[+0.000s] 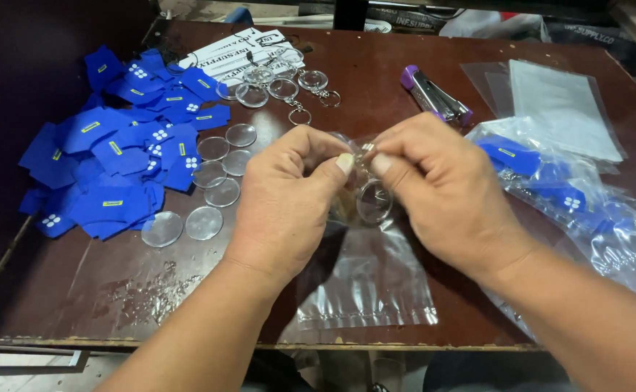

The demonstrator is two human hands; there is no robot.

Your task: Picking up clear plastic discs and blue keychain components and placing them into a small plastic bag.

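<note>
A small clear plastic bag (365, 279) hangs from the fingers at the middle, its lower end on the brown tabletop (114, 290). At the right edge lies a bigger clear bag (579, 210) filled with blue pieces. Behind it rests a stack of flat empty clear bags (557, 105). A white printed sheet (234, 54) lies at the far side.

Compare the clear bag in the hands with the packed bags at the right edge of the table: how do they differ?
The clear bag is held up at its mouth by the left hand and right hand; the packed bags lie flat on the table. The clear bag shows one round clear keychain at its mouth; the packed bags show blue pieces inside. Both are transparent plastic.
</note>
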